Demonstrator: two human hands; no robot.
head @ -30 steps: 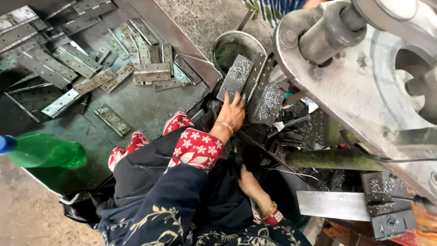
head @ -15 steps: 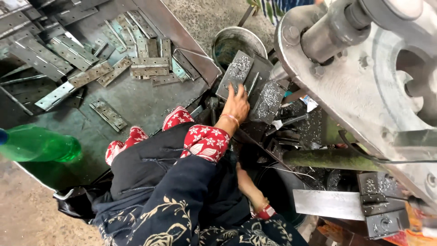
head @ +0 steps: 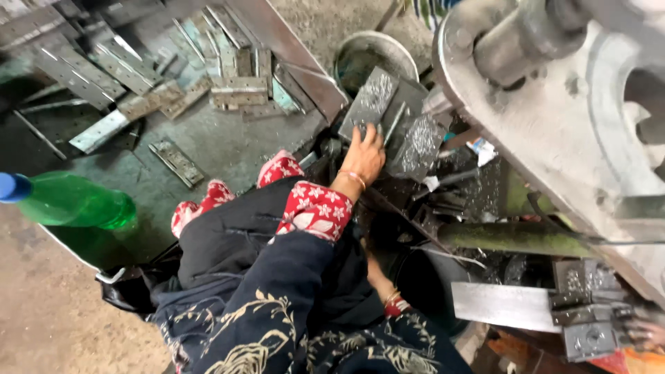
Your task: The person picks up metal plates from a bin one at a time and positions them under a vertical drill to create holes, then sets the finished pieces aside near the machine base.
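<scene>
Head view: we look down at our left hand [head: 361,154], reaching forward from a red flowered cuff [head: 313,210], its fingers spread flat and together on the lower edge of a dark metal plate [head: 370,102]. That plate leans tilted among a stack of similar plates [head: 415,147], just below a round metal bowl [head: 368,55] and just beside the big grey machine [head: 554,138] that fills the right side. Our right hand [head: 381,277] sits lower, down in the dark gap under the plates; we see only its wrist and bangle, so we cannot tell whether it is closed on anything. A dull green bar [head: 506,237] runs out to the right of it, and a bright flat strip [head: 502,305] lies below that. To the left, a steel tray [head: 228,145] holds scattered hinges [head: 239,91], well apart from both hands. A green bottle [head: 66,201] lies on its side at the left edge.
</scene>
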